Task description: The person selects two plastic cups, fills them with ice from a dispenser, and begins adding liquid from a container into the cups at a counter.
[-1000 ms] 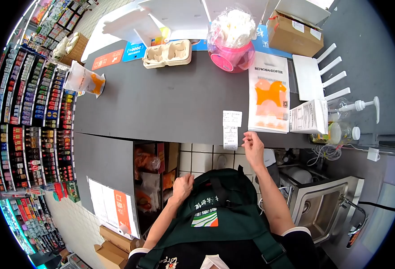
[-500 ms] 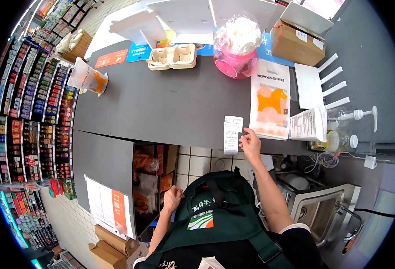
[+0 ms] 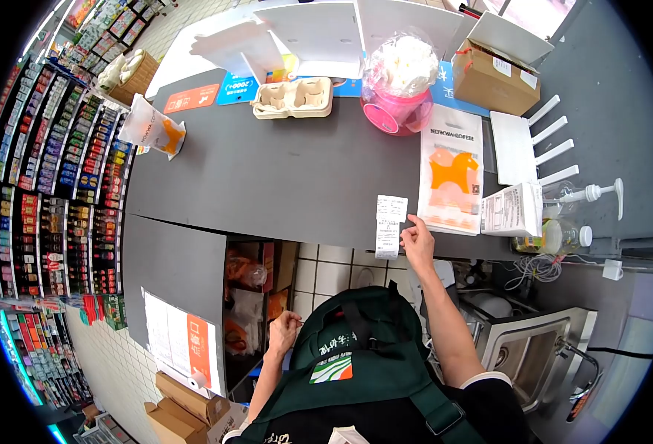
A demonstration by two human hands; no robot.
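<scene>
A long printed receipt (image 3: 390, 226) lies on the grey counter (image 3: 282, 177), its lower end reaching the front edge. My right hand (image 3: 418, 244) is just right of it at that edge, fingers loosely bent with the index finger stretched forward; nothing shows in its grasp. Close beyond this hand is a stack of white paper bags (image 3: 451, 170) with an orange print. My left hand (image 3: 285, 330) hangs low beside the dark green apron (image 3: 356, 333), in front of the open shelf, its fingers curled in and no object visible in them.
A beige cup carrier (image 3: 292, 98), a pink tub (image 3: 397, 107) and a cardboard box (image 3: 495, 78) line the back. At left stands a bagged drink (image 3: 153, 127). On the right are a white router (image 3: 515, 148), a white carton (image 3: 513, 209), a pump bottle (image 3: 574, 194) and a sink (image 3: 534, 359).
The view has shifted slightly, so the counter things appear a little to the right and lower. Both hands keep nearly the same places; the receipt stays on the counter.
</scene>
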